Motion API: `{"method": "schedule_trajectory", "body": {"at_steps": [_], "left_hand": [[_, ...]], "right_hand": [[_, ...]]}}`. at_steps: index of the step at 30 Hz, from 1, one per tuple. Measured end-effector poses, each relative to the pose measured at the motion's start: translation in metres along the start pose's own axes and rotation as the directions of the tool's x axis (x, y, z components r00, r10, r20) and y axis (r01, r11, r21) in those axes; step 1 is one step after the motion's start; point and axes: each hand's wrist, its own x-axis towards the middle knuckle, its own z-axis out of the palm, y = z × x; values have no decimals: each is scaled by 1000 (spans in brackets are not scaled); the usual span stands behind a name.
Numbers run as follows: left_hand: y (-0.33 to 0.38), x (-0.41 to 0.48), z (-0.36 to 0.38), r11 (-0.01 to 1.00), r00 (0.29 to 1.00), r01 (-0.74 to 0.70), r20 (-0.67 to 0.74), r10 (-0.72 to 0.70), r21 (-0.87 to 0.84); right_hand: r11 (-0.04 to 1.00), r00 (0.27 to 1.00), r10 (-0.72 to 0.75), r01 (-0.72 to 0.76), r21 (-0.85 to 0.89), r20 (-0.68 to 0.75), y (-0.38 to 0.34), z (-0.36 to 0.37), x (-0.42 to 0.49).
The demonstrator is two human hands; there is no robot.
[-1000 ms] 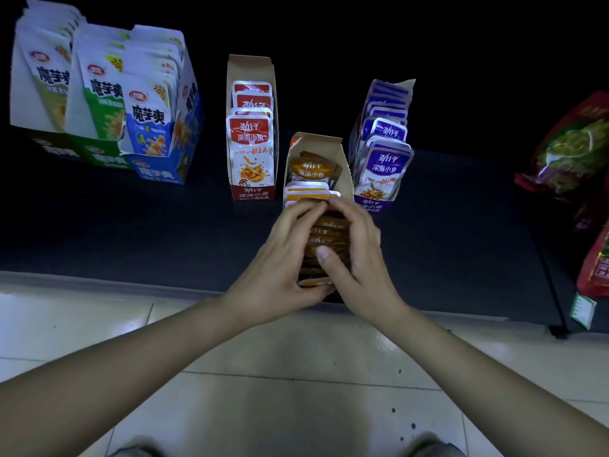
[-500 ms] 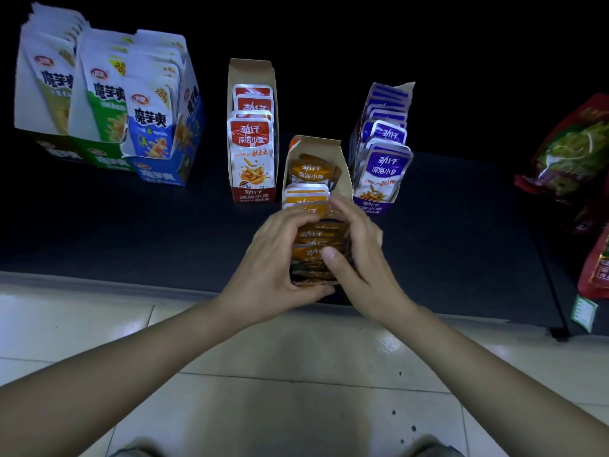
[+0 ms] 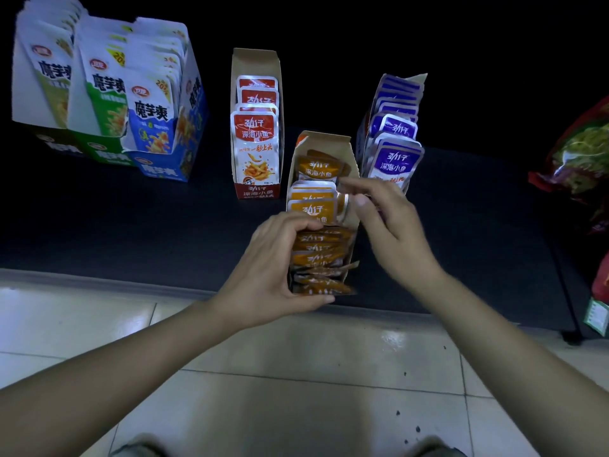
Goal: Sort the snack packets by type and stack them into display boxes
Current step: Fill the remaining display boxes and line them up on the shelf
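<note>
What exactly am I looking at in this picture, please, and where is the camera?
There is no machine: a person wears one camera on the head, looking down at their two bare hands. The left hand grips a stack of orange packets at the front of a narrow cardboard box on a dark mat. The right hand hovers beside it, fingers relaxed, holding nothing I can see. Boxes of red packets and purple packets stand alongside, with bigger white packets far left.
</note>
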Motion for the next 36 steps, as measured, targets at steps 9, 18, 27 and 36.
{"method": "schedule_trajectory", "body": {"at_steps": [9, 18, 27, 36], "left_hand": [[-1, -1, -2, 1000, 1000, -21, 12, 21, 14], [-3, -1, 1, 991, 998, -61, -27, 65, 120], [-1, 2, -2, 995, 995, -93, 50, 91, 43], [-3, 1, -1, 997, 995, -81, 54, 81, -10]], "right_hand": [[931, 933, 9, 123, -342, 360, 3, -7, 44], [989, 980, -13, 42, -144, 198, 2, -9, 24], [981, 958, -122, 155, -113, 259, 3, -5, 18], [949, 972, 37, 39, -312, 233, 11, -9, 43]]}}
